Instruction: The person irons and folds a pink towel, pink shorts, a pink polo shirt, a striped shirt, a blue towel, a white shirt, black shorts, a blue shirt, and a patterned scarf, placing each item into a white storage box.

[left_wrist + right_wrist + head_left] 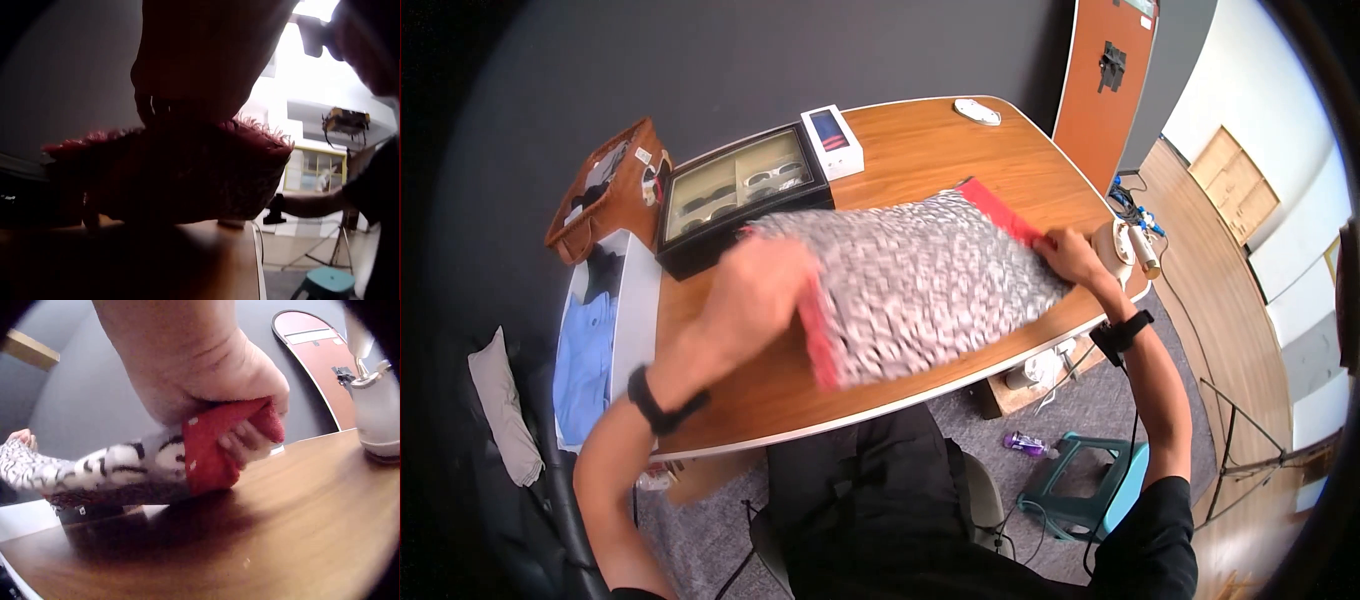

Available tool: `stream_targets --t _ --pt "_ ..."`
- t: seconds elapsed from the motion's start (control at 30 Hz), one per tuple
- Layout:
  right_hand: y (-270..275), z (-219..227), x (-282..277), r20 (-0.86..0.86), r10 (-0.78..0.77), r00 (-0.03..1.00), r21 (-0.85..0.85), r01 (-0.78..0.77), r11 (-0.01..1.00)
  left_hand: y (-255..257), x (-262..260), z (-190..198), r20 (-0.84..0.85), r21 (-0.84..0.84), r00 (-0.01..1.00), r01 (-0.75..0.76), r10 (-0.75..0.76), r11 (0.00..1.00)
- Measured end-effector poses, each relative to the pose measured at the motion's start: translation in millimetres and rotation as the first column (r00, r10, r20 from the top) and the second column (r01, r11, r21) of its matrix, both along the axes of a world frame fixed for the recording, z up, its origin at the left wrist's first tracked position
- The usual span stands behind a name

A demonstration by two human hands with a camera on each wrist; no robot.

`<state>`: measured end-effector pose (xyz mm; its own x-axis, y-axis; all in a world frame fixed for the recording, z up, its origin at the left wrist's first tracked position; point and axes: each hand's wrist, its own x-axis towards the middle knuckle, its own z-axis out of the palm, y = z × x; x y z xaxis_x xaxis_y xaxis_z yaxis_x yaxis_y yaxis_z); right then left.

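A grey-white cloth [920, 285] with a dark pattern and red end bands is stretched between both hands over the wooden table [910, 140]. My left hand [758, 290] grips its left end by the red band, raised and blurred in the head view. A fringed red edge [262, 134] shows below that hand in the left wrist view, which is mostly dark. At the opposite end, my right hand [1072, 256] holds the other red band [203, 450], fingers curled around the fabric close over the tabletop.
A glass-topped glasses case [740, 185], white box [847, 160] and brown basket [615, 205] stand left and behind. A white bin [640, 310] holds blue clothing. White appliance [1112, 250] sits at the right edge; a teal stool [1120, 490] stands below.
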<state>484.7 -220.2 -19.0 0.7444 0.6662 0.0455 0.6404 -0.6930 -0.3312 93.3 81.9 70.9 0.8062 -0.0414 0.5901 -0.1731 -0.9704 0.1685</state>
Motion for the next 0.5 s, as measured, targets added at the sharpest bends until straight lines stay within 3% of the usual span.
stream_targets --t 0.03,0.07,0.1,0.17,0.23,0.3,0.37,0.4,0.43,0.5 --pt "-9.2 -8.1 -3.6 -0.042 0.0 0.999 -0.172 -0.007 0.985 -4.1 -14.0 -16.0 -0.065 0.281 0.998 0.043 -0.026 0.959" --pt "-20.6 -12.3 -15.8 0.07 0.056 0.996 -0.152 -0.045 0.987 -10.0 -27.8 -29.5 -0.172 0.23 0.985 0.059 -0.019 0.971" --pt "-21.5 -10.0 -18.4 0.07 0.006 0.998 -0.187 0.007 0.982 -14.5 -38.9 -40.3 -0.276 0.175 0.961 0.069 -0.018 0.982" --pt "-22.7 5.5 -33.4 0.074 -0.1 0.992 -0.258 0.115 0.959 -22.6 -46.2 -51.2 -0.24 0.051 0.97 0.042 -0.029 0.998" --pt "-24.6 0.7 -30.5 0.128 -0.077 0.989 -0.192 0.101 0.976 -28.7 -48.0 -53.6 -0.213 -0.029 0.977 -0.019 0.012 0.999" --pt "-20.4 -8.8 -20.5 0.165 -0.037 0.986 -0.087 0.052 0.995 -36.8 -43.8 -61.1 -0.289 -0.028 0.957 0.01 -0.017 1.0" --pt "-8.9 -9.4 -14.6 0.061 -0.059 0.996 -0.091 0.065 0.994 -49.6 -37.0 -75.5 -0.282 0.006 0.954 0.106 -0.1 0.994" --pt "-3.3 -11.4 -12.8 0.032 -0.072 0.997 -0.084 0.074 0.994 -50.4 -35.9 -84.5 -0.46 -0.044 0.873 0.162 -0.164 0.986" --pt "-0.5 -16.0 -10.9 0.002 -0.087 0.996 -0.08 0.086 0.993 -54.2 -37.1 -91.5 -0.497 -0.031 0.853 0.166 -0.159 0.986" --pt "0.9 -28.1 -7.2 0.103 -0.07 0.992 -0.023 0.073 0.997 -65.8 -40.8 -105.7 -0.571 -0.011 0.807 0.177 -0.151 0.984"
